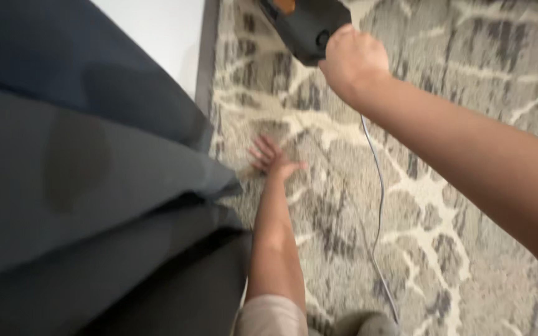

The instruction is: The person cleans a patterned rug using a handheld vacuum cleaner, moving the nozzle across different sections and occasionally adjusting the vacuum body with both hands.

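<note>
My right hand (351, 57) is closed around the handle of a black appliance (303, 25) with an orange spot, held up near the top of the view. A thin grey cord (378, 205) hangs from it down across the rug. My left hand (272, 158) reaches down with fingers spread and lies flat on the patterned rug (443, 186), right beside the edge of the dark grey cushion (94, 174).
Dark grey upholstered cushions (82, 93) fill the left half of the view. A strip of white floor (163, 31) and the rug's dark border (205, 62) show at the top. A beige sleeve (272, 317) is at the bottom.
</note>
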